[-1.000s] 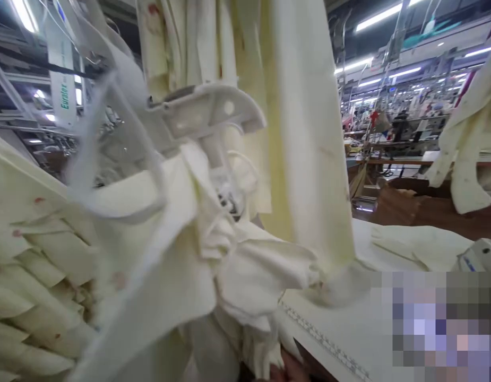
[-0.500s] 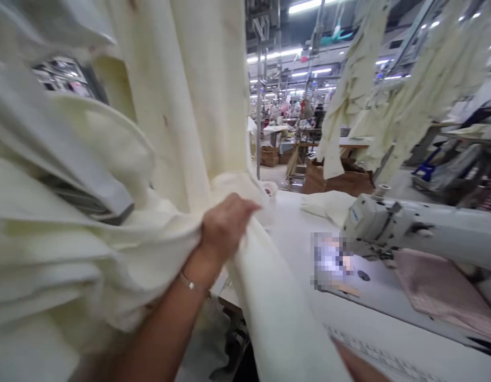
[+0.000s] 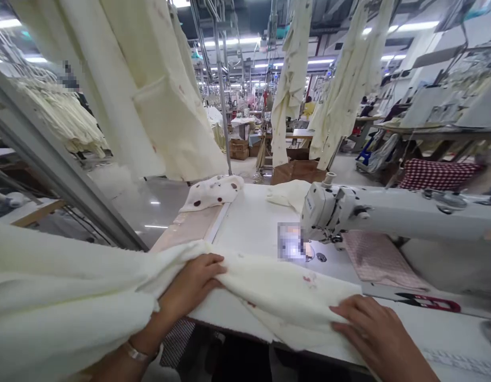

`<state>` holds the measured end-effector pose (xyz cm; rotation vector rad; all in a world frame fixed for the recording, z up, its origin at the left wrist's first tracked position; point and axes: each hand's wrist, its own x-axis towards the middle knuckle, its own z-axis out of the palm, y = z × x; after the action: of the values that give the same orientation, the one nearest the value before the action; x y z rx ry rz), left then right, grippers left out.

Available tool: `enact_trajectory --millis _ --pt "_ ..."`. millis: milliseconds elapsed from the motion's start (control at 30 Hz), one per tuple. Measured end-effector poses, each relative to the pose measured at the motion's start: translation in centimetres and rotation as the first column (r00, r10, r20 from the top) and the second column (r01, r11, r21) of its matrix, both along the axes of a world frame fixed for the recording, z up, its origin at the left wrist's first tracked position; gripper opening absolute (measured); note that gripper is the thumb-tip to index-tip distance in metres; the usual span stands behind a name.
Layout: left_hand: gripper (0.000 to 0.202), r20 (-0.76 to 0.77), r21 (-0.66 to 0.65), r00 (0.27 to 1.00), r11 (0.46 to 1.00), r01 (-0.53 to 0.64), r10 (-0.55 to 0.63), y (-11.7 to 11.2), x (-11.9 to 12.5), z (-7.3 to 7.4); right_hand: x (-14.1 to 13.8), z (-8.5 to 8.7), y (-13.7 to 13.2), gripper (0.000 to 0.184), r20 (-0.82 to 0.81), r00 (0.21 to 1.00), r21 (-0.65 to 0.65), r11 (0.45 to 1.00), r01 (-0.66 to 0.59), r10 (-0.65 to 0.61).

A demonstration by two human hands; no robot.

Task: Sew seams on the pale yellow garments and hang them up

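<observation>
A length of cream fabric (image 3: 285, 286) with small reddish prints stretches across the front of the white sewing table (image 3: 245, 223). My left hand (image 3: 195, 281) grips it near its middle, fingers closed over the cloth. At its right end my right hand (image 3: 372, 323) pinches the edge between thumb and fingers. More of the cream cloth drapes over my left forearm and fills the lower left. Beyond the hands stands a white sewing machine (image 3: 372, 212), its lit needle area blurred out. A spotted piece of cloth (image 3: 213, 192) lies at the table's far left corner.
Red-handled scissors (image 3: 432, 301) lie right of the machine bed, near a pink checked cloth (image 3: 380, 260). Cream garments (image 3: 161, 106) hang at upper left, and more hanging strips (image 3: 291, 85) are behind the table. A metal rail (image 3: 66, 159) slants down on the left.
The fabric, raised and bunched on the left before, now lies lower across the table front. My right hand has come into view holding its end. The view has turned left.
</observation>
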<state>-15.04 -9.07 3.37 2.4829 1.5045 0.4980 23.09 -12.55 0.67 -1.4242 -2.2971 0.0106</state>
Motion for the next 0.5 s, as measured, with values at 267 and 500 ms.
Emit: enact_trajectory --millis 267,500 --pt "0.037 0.278 -0.149 0.951 0.984 -0.096 0.135 1.7 3.0 5.4 2.3 4.0 3.5 0.037 -0.356 0.908 -0.310 0.945 0.107 -0.220" --pt "0.026 -0.151 -0.384 0.989 0.921 -0.069 0.011 2.3 2.3 5.1 -2.2 -1.2 -0.2 0.034 -0.258 0.927 -0.347 0.922 0.174 -0.272"
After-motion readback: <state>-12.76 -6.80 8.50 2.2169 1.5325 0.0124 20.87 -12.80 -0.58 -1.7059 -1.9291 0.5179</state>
